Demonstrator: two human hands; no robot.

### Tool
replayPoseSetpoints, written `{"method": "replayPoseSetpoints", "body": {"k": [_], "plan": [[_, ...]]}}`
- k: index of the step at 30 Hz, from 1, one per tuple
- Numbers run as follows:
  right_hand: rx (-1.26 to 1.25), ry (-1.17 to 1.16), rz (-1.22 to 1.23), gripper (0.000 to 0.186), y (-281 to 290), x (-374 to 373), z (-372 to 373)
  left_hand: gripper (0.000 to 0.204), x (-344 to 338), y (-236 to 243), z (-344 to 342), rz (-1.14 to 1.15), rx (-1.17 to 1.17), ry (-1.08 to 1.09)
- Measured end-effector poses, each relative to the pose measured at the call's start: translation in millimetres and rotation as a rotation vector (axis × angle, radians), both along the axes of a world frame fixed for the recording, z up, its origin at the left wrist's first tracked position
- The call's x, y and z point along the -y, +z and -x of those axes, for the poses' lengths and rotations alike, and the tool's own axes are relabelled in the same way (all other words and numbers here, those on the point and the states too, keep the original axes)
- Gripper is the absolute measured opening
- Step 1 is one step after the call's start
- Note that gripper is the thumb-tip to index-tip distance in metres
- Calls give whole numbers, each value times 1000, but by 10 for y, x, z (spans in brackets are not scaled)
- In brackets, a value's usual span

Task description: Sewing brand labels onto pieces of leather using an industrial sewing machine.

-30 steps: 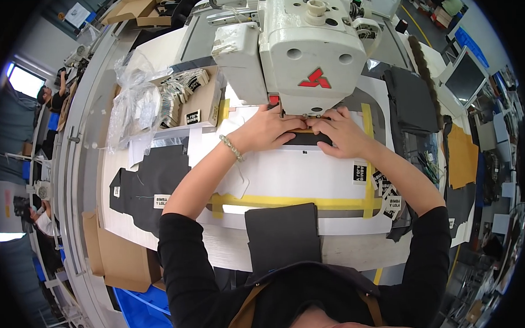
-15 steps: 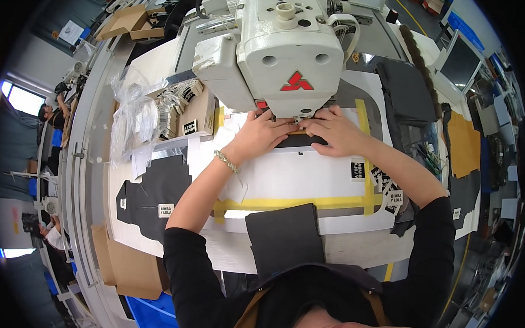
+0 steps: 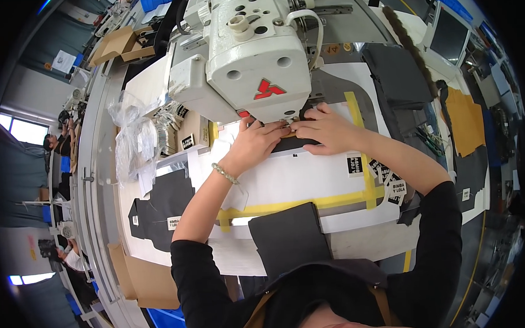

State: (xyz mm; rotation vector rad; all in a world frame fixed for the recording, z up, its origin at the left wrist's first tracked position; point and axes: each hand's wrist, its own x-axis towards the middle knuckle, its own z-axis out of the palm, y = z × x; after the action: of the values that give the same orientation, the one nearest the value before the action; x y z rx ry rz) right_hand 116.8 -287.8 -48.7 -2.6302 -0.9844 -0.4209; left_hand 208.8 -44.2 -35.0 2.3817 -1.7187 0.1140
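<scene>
Both my hands meet under the head of a large white sewing machine (image 3: 259,66). My left hand (image 3: 252,142) reaches in from the left, a beaded bracelet on its wrist; its fingers stretch towards the needle area and rest at a dark fabric strip (image 3: 295,143). From the other side, my right hand (image 3: 329,130) has its fingertips at the same spot, with the thumb apart on the strip. Whatever small piece lies right under the fingertips is hidden. Beneath the strip is a white sheet (image 3: 274,181) edged with yellow tape (image 3: 296,206).
Black-and-white labels (image 3: 393,185) lie at right. A box of labels (image 3: 192,134) and clear plastic bag (image 3: 137,139) stand at left. Dark fabric pieces (image 3: 168,205) lie beside my left forearm, another stack (image 3: 288,235) at the front edge. Thread snips (image 3: 429,139) lie right.
The view has shifted, so the machine sits further left in it. My hands stay at the same place under the machine head, with only slight finger movement.
</scene>
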Motion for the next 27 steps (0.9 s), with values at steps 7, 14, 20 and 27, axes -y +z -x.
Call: {"method": "replayPoseSetpoints", "body": {"k": [7, 14, 20, 27], "plan": [[174, 38, -47, 22, -58, 131, -14, 36, 54, 51, -45, -59, -54, 44], [160, -19, -145, 19, -3, 178, -166, 36, 42, -130, -270, 133, -14, -24], [144, -19, -175, 17, -4, 196, -155, 33, 69, -164, -254, 159, -6, -6], [178, -65, -256, 13, -8, 199, -171, 32, 53, -49, -188, 76, -133, 110]]}}
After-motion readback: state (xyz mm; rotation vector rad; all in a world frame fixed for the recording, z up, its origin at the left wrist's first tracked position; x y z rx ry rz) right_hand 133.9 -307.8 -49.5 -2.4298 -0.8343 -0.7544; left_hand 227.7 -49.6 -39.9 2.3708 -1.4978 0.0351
